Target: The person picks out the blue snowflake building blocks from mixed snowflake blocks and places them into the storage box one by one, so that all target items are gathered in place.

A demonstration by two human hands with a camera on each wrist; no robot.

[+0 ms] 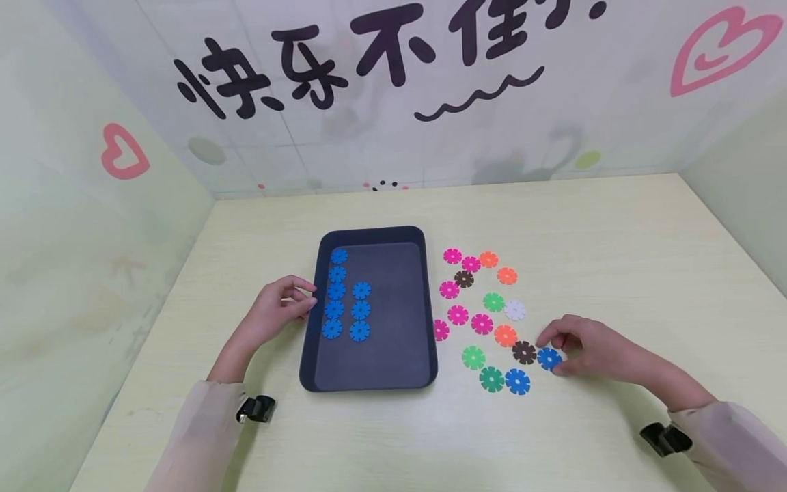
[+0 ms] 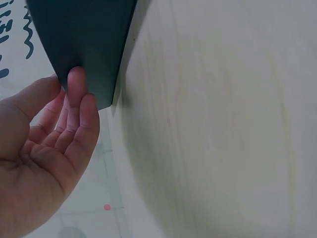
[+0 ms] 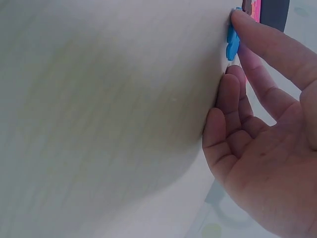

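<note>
A dark rectangular tray point(image 1: 393, 369) stands on the table, with two columns of blue notched plastic discs point(image 1: 335, 290) along its left side. My left hand point(image 1: 279, 307) holds the tray's left rim; in the left wrist view the thumb lies at the rim and the fingertips point(image 2: 88, 101) touch the outer wall. To the right of the tray, my right hand point(image 1: 593, 347) pinches a blue notched disc point(image 1: 549, 359) by its edges between thumb and forefinger, at table level. In the right wrist view that disc point(image 3: 232, 43) is seen nearly edge-on, with the other fingers loosely bent.
Loose notched discs lie right of the tray: several pink point(image 1: 482, 324) and orange point(image 1: 505, 335), brown point(image 1: 524, 352), green point(image 1: 473, 357), a white one point(image 1: 515, 310) and another blue one point(image 1: 518, 381). Walls point(image 1: 430, 150) bound the table behind and at both sides.
</note>
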